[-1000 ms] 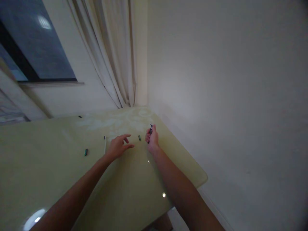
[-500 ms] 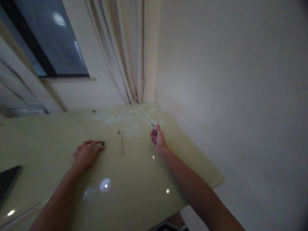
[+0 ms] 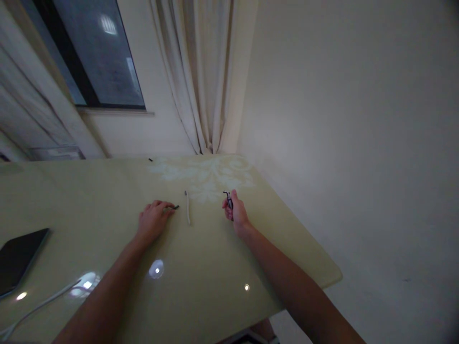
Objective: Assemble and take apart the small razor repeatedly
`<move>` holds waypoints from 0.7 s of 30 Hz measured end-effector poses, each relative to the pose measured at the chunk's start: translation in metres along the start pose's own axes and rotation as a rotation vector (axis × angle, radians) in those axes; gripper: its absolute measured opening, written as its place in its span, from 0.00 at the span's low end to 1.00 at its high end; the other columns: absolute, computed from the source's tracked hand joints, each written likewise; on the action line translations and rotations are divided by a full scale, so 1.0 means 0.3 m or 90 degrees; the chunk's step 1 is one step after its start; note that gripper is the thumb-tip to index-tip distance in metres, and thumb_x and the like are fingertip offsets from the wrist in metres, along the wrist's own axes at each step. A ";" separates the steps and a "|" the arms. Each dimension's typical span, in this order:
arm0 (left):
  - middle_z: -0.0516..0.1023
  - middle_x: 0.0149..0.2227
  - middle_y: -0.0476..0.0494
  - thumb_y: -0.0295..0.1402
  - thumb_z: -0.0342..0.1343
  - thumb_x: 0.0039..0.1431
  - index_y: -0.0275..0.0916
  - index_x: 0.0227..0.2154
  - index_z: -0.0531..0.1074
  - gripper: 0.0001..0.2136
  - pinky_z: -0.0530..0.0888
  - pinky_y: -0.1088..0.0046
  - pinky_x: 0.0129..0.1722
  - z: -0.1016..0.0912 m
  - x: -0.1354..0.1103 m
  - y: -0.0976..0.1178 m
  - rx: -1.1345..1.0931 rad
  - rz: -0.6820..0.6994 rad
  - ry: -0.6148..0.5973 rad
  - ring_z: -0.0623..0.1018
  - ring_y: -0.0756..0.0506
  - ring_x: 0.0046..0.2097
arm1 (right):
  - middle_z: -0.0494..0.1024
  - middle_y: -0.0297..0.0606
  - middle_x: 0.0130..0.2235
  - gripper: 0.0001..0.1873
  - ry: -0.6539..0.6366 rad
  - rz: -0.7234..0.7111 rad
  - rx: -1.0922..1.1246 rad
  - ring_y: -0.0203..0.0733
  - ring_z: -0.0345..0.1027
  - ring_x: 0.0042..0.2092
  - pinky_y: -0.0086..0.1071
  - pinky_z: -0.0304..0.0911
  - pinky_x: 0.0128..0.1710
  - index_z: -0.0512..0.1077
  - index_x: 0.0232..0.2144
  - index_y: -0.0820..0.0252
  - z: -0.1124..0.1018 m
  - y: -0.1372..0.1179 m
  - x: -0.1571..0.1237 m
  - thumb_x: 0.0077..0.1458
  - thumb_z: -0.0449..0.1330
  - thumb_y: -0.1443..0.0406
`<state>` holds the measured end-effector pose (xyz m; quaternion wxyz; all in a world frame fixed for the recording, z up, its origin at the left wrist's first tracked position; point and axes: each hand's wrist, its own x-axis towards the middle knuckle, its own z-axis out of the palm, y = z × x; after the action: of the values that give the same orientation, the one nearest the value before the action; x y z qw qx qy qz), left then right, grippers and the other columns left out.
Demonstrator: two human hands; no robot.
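My left hand [image 3: 155,220] rests low over the table, its thumb and fingers pinching a small dark piece [image 3: 175,207] too tiny to make out in detail. Just right of it lies a slim white stick with a dark tip [image 3: 188,210], perhaps a toothbrush, touched by neither hand. Farther right, my right hand [image 3: 236,211] is wrapped round a small dark-handled tool with a bent metal tip [image 3: 230,201]. The thumb points up along the handle and the bent end sticks out toward the left. Part of the handle is hidden in the palm.
The glossy pale table [image 3: 201,286] has a rounded right corner near the wall. At the left lies a flat dark device [image 3: 22,258], with a white cable [image 3: 46,302] nearer me. A small black piece [image 3: 150,160] sits at the far edge, before the curtain [image 3: 204,86].
My left hand has moved right, closer to the white stick, and the dark piece now lies flatter in its pinch. My right hand keeps its grip. The view has shifted slightly left.
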<state>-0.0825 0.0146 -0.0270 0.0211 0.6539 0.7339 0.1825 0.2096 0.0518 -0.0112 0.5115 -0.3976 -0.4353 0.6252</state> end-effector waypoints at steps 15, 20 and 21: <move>0.80 0.50 0.36 0.32 0.41 0.73 0.40 0.47 0.77 0.18 0.69 0.58 0.49 -0.014 -0.055 0.026 0.164 0.108 0.026 0.77 0.35 0.52 | 0.52 0.24 0.15 0.39 -0.002 -0.018 -0.005 0.28 0.42 0.17 0.27 0.37 0.17 0.70 0.19 0.60 0.000 -0.009 -0.001 0.57 0.53 0.33; 0.82 0.46 0.37 0.34 0.45 0.72 0.42 0.46 0.79 0.15 0.69 0.62 0.45 -0.044 -0.067 0.054 0.114 0.138 0.154 0.78 0.37 0.48 | 0.53 0.24 0.15 0.39 -0.018 -0.032 -0.025 0.28 0.42 0.17 0.27 0.37 0.18 0.71 0.19 0.60 0.011 -0.022 -0.011 0.56 0.54 0.32; 0.82 0.45 0.38 0.34 0.47 0.72 0.42 0.46 0.79 0.14 0.69 0.62 0.45 -0.052 -0.075 0.071 0.095 0.169 0.206 0.78 0.38 0.47 | 0.53 0.24 0.15 0.38 -0.035 -0.036 -0.033 0.28 0.42 0.17 0.27 0.37 0.18 0.72 0.19 0.61 0.016 -0.026 -0.017 0.54 0.56 0.33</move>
<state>-0.0632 -0.0091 -0.0109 -0.1695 0.7068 0.6466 0.2316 0.2083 0.0470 -0.0019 0.5063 -0.3810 -0.4766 0.6094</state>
